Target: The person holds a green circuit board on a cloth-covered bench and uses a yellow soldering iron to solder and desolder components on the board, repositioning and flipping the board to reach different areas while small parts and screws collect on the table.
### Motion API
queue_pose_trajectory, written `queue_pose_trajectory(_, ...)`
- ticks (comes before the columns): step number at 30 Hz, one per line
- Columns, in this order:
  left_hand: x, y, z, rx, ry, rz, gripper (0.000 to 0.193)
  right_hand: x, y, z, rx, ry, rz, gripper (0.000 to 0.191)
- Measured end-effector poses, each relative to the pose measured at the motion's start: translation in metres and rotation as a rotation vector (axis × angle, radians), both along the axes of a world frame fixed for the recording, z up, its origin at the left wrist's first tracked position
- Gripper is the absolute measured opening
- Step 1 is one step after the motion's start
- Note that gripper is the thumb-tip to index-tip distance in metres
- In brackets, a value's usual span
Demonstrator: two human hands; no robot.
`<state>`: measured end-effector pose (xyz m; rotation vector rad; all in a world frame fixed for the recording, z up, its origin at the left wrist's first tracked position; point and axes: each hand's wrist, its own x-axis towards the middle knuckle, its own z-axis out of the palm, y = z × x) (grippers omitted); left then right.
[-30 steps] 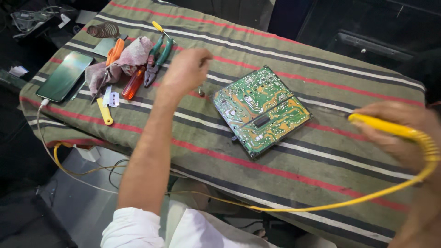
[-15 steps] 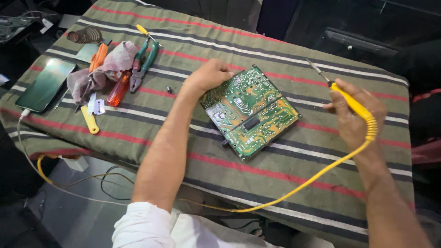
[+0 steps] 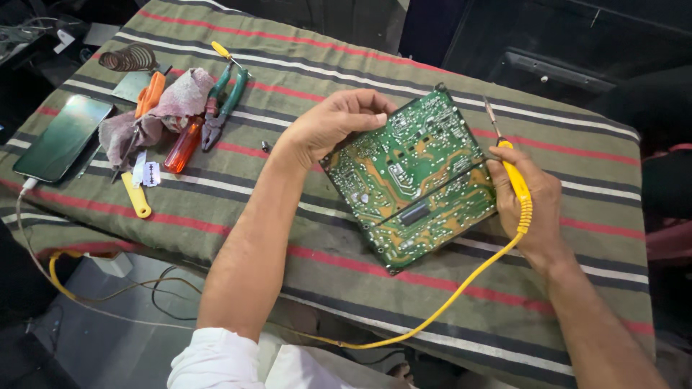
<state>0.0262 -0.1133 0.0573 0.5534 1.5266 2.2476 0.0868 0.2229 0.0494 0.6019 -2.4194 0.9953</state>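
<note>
The person's left hand (image 3: 335, 126) gripped the top-left edge of a green circuit board (image 3: 411, 176), thumb over the solder side and fingers curled behind it, tipping the board up off the striped cloth (image 3: 303, 65) so that only its lower corner seemed to rest there. The right hand (image 3: 530, 205) was closed in a fist-like grip around the yellow handle of a soldering iron (image 3: 510, 162), just beside the board's right edge; the iron's metal tip rose above those fingers, clear of the board and touching nothing. Its yellow cord (image 3: 440, 306) looped down from under that hand and off the table's front edge.

Well apart from both hands, to the left of the left fingers, lay green-handled pliers (image 3: 223, 104), a crumpled rag (image 3: 162, 108), an orange screwdriver (image 3: 180, 144), a razor blade (image 3: 150, 174) and a dark smartphone (image 3: 61, 137).

I judged this the positioning step: board presented, iron ready but not applied. To work a joint, the tip would have to swing down and left onto the copper tracks while the left hand held the board steady.
</note>
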Motion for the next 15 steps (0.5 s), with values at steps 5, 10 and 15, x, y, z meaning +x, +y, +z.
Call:
queue_pose_trajectory(5, 0.007, 0.005, 0.011, 0.105, -0.001, 0.066, 0.028, -0.002, 0.0, -0.004, -0.112, 0.032, -0.023, 0.018)
queue_pose_trajectory(10, 0.005, 0.029, 0.005, 0.155, 0.053, 0.202, 0.025, -0.011, 0.011, -0.006, -0.09, 0.121, -0.128, 0.023)
queue_pose_trajectory(15, 0.008, 0.058, -0.012, 0.247, 0.108, 0.279, 0.025, -0.025, 0.029, -0.012, -0.245, 0.19, -0.079, 0.025)
